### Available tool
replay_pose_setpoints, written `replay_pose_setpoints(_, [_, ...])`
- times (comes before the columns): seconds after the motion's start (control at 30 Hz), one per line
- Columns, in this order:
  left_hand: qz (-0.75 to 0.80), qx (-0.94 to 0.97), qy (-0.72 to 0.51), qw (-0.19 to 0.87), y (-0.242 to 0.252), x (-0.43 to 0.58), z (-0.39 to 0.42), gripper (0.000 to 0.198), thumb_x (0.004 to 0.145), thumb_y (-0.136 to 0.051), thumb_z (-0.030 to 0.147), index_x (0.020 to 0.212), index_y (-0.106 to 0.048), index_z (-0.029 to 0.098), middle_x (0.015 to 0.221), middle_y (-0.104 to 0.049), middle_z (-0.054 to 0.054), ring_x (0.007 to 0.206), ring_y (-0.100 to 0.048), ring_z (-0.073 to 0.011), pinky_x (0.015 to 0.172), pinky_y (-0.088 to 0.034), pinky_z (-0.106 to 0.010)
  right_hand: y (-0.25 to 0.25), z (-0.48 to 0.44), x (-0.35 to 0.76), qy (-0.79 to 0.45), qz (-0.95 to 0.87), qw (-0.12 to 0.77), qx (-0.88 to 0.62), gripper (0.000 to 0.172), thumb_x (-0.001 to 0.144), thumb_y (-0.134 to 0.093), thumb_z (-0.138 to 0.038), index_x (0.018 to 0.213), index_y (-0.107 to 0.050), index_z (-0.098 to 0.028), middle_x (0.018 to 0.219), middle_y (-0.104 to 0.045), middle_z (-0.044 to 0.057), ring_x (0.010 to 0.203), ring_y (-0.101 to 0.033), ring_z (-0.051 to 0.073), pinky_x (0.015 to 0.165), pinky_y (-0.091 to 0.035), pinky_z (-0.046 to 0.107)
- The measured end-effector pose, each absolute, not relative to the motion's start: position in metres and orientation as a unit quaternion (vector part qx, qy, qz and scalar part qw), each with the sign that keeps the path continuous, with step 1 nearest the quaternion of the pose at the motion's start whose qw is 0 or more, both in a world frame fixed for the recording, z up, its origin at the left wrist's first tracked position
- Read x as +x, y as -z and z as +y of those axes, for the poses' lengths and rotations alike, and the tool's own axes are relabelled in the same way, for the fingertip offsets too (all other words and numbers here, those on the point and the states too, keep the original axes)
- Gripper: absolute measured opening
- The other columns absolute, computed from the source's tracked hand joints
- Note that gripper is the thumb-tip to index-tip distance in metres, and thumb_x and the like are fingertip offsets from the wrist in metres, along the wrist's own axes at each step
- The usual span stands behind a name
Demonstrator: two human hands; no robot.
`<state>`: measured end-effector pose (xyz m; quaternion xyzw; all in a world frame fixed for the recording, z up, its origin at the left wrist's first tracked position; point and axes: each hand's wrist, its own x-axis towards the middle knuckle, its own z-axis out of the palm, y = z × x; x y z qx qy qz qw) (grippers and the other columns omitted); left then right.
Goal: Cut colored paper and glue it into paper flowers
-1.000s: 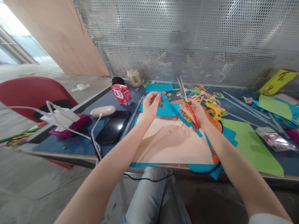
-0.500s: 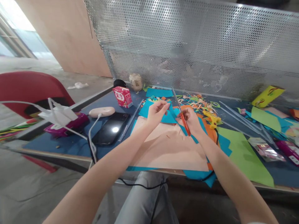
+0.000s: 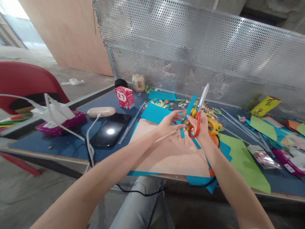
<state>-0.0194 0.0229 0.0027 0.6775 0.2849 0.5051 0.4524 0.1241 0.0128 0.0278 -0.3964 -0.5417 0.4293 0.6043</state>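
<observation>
In my right hand (image 3: 201, 122) is a pair of scissors (image 3: 197, 122) with orange-red handles, blades tilted up and away. A narrow blue paper strip (image 3: 191, 106) stands upright between my two hands, at the right hand's fingertips. My left hand (image 3: 170, 122) reaches in from the left, fingers apart, its tips close to the strip; whether they touch it is hard to see. Beneath the hands lies a large pale pink sheet (image 3: 164, 152) over blue and orange paper. A blue sheet (image 3: 154, 113) rests just beyond the left hand. A yellow glue gun (image 3: 214, 125) lies right of the right hand.
Paper scraps (image 3: 160, 103) lie along the back, below a perforated metal panel (image 3: 147, 38). On the left are a phone (image 3: 111, 130), a pale pink device (image 3: 101, 111) with a white cable, and a pink box (image 3: 124, 97). Green paper (image 3: 245, 162) lies to the right.
The scissors have swung from pointing up-left to up-right in my right hand. A narrow blue strip now stands between the hands. My left hand has moved right and its fingers have spread from a pinch.
</observation>
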Motion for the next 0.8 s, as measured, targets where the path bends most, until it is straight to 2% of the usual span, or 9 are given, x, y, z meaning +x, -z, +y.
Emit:
replay_pose_setpoints(0.1, [0.31,0.673,-0.5,0.448,-0.003,-0.017,0.025,0.034,0.068,-0.065,0.031,0.096,-0.057,0.014,0.095,-0.063,-0.008,0.083,-0.06,-0.016,0.073,-0.047,-0.029,-0.027,0.015,0.125,-0.428,-0.543,0.613,-0.383,0.037,0.06,-0.068,-0.027,0.078,-0.036,-0.024,0.064,-0.052,-0.009,0.048,-0.053,0.009,0.043,-0.041,0.022])
replay_pose_setpoints(0.2, [0.3,0.668,-0.505,0.457,-0.003,-0.014,0.026,0.022,0.071,-0.059,0.029,0.086,-0.055,0.014,0.078,-0.061,-0.004,0.072,-0.058,-0.0126,0.067,-0.048,-0.025,-0.026,0.018,0.126,-0.396,-0.542,0.615,-0.414,0.04,0.057,-0.071,-0.026,0.077,-0.036,-0.024,0.065,-0.053,-0.008,0.051,-0.055,0.009,0.044,-0.042,0.022])
replay_pose_setpoints(0.3, [0.317,0.679,-0.512,0.42,-0.007,-0.014,0.024,0.013,0.073,-0.052,0.025,0.08,-0.054,0.015,0.074,-0.059,-0.002,0.067,-0.056,-0.0107,0.061,-0.046,-0.022,-0.026,0.019,0.126,-0.382,-0.546,0.617,-0.419,0.04,0.057,-0.071,-0.027,0.077,-0.037,-0.024,0.061,-0.05,-0.009,0.049,-0.053,0.009,0.044,-0.041,0.022])
replay_pose_setpoints(0.47, [0.37,0.702,-0.504,0.34,-0.017,-0.023,0.021,0.012,0.071,-0.044,0.018,0.073,-0.055,0.015,0.073,-0.061,-0.001,0.069,-0.057,-0.0116,0.064,-0.047,-0.023,-0.032,0.017,0.131,-0.377,-0.563,0.613,-0.407,0.037,0.062,-0.068,-0.034,0.078,-0.035,-0.025,0.055,-0.046,-0.011,0.039,-0.046,0.008,0.037,-0.036,0.022])
replay_pose_setpoints(0.57, [0.367,0.722,-0.495,0.314,-0.018,-0.026,0.021,0.011,0.072,-0.048,0.024,0.072,-0.056,0.015,0.077,-0.062,-0.002,0.075,-0.058,-0.0138,0.065,-0.048,-0.024,-0.034,0.016,0.132,-0.374,-0.57,0.608,-0.407,0.037,0.062,-0.068,-0.034,0.078,-0.036,-0.025,0.056,-0.046,-0.01,0.038,-0.045,0.007,0.037,-0.036,0.022])
replay_pose_setpoints(0.7, [0.314,0.684,-0.51,0.417,-0.015,-0.021,0.02,0.027,0.074,-0.055,0.038,0.087,-0.055,0.015,0.082,-0.064,-0.004,0.071,-0.062,-0.0145,0.059,-0.05,-0.025,-0.03,0.016,0.127,-0.385,-0.574,0.592,-0.413,0.04,0.059,-0.07,-0.037,0.075,-0.036,-0.024,0.055,-0.048,-0.01,0.039,-0.046,0.008,0.039,-0.038,0.024])
replay_pose_setpoints(0.8, [0.309,0.66,-0.517,0.449,-0.015,-0.019,0.022,0.02,0.074,-0.055,0.034,0.081,-0.053,0.016,0.068,-0.061,-0.001,0.053,-0.058,-0.0102,0.05,-0.047,-0.022,-0.028,0.018,0.127,-0.38,-0.599,0.558,-0.43,0.041,0.06,-0.069,-0.042,0.076,-0.036,-0.024,0.057,-0.049,-0.008,0.04,-0.044,0.008,0.04,-0.037,0.025])
